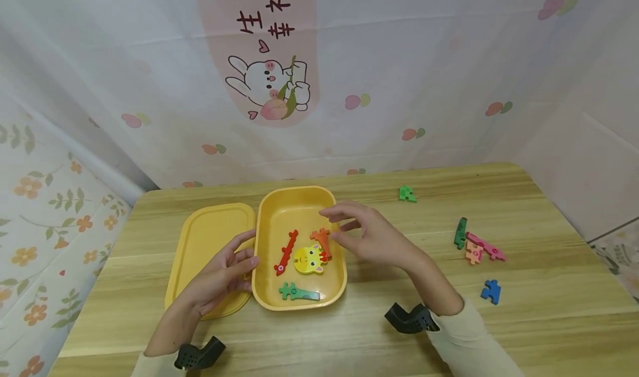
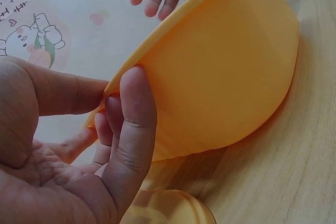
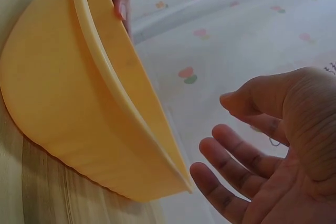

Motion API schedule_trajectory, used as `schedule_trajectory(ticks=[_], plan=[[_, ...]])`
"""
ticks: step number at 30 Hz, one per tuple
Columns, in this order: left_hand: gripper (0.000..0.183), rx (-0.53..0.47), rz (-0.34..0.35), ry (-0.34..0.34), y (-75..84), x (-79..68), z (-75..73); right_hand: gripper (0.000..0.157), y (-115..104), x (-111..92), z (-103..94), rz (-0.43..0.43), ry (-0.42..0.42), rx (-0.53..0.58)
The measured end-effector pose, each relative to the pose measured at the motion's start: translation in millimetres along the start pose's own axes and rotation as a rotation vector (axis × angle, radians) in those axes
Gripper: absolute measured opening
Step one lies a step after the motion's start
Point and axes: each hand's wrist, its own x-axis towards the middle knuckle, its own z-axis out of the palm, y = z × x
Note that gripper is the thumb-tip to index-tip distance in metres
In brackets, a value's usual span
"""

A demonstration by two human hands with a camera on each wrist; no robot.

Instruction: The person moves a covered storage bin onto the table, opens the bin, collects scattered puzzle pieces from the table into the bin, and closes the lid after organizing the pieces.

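Across the wood-grain counter [image 1: 309,341] I look at one yellow box [image 1: 282,213], held at one side only
The box stands left of the counter's middle, with a yellow lid [image 1: 214,227] just to its left. On my feed the left hand [image 1: 224,277] pinches the left rim in its fingers, thumb inside; the right hand [image 1: 371,235] hangs by the right rim, fingers loosely curved and parted, holding nothing. Inside the box I count a red strip [image 1: 287,253], a green piece [image 1: 303,293], a yellow animal face [image 1: 307,260] and an orange piece [image 1: 321,238] up against it. Farther right lie a pink strip [image 1: 488,248], a dark green piece [image 1: 460,234], a blue piece [image 1: 492,292], a peach piece [image 1: 473,253] and a light green piece [image 1: 406,194]
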Motion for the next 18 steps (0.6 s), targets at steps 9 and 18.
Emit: schedule_trajectory(ticks=[9,18], plan=[[0.076,0.015,-0.014,0.020,-1.7,-3.2,-1.2,0.037,0.5,-0.1,-3.0,0.001,0.048,-0.022],[0.076,0.019,-0.010,0.013,-1.5,-1.4,0.3,0.036,7.4,-3.3,-17.1,0.071,0.182,-0.131]])
